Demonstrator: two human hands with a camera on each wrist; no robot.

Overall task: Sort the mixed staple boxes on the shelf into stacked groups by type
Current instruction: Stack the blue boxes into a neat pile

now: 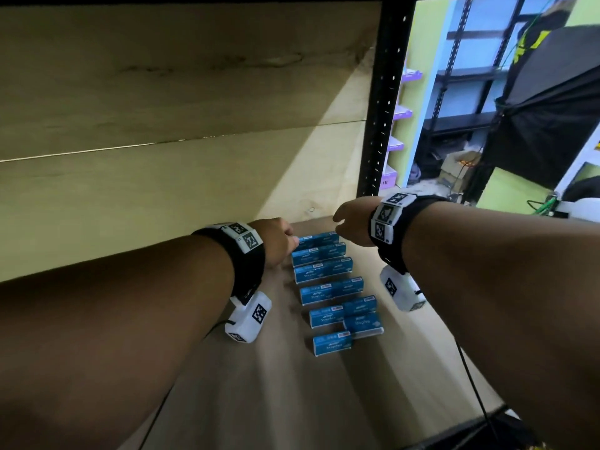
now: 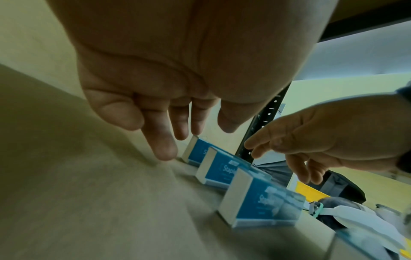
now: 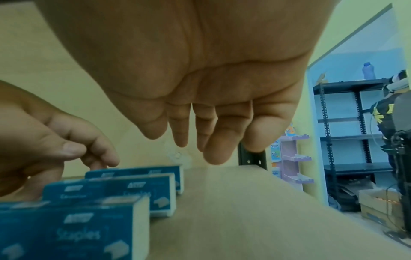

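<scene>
Two bare hands over blue staple boxes on a wooden shelf

Widest is the shelf (image 1: 246,384), a smooth pale wood board against a matt beige wall (image 1: 162,92). On it lie the staple boxes (image 1: 331,289), small flat cardboard rectangles (blue faces, white ends), in a loose column, some overlapping. The left hand (image 1: 276,243) has its fingers extended, relaxed, holding nothing, just at the left end of the farthest box (image 1: 318,238). The right hand (image 1: 352,222) hangs over its right end, fingers loose, also holding nothing.

Box lettering (image 2: 264,200) (nearest) blurred
</scene>
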